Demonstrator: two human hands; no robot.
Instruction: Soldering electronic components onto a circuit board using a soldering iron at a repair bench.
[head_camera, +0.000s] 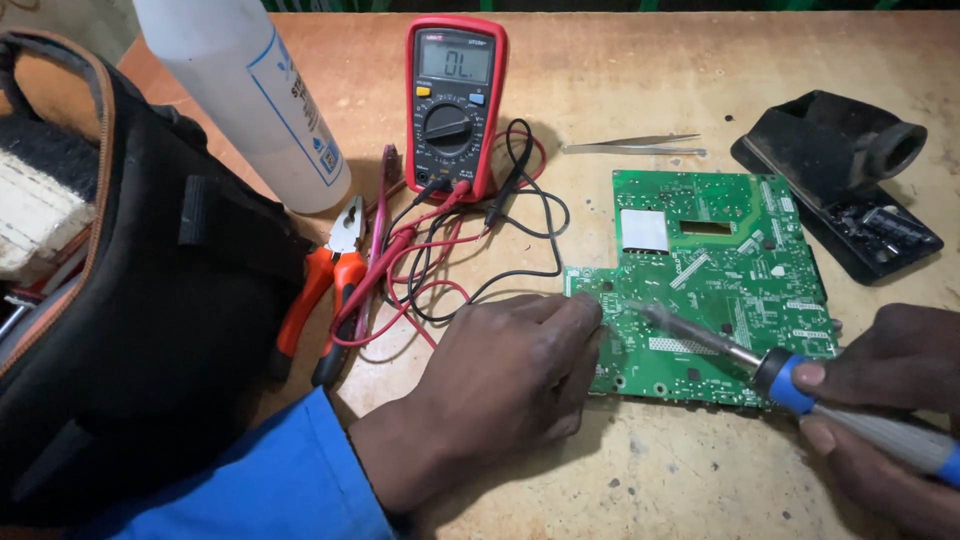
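Observation:
A green circuit board (715, 270) lies flat on the wooden table (620, 90). My left hand (505, 385) rests palm down on the board's left edge, its fingers together and pressing it. My right hand (885, 400) grips a soldering iron (800, 385) with a blue and grey handle. The iron's metal tip touches the board just right of my left fingertips. A blue sleeve covers my left forearm.
A red multimeter (453, 100) with red and black leads (450, 255) stands behind the board. Orange-handled pliers (330, 285), a white bottle (245, 95) and a black bag (130, 310) fill the left. Metal tweezers (635, 147) and a black plastic casing (835, 180) lie at the back right.

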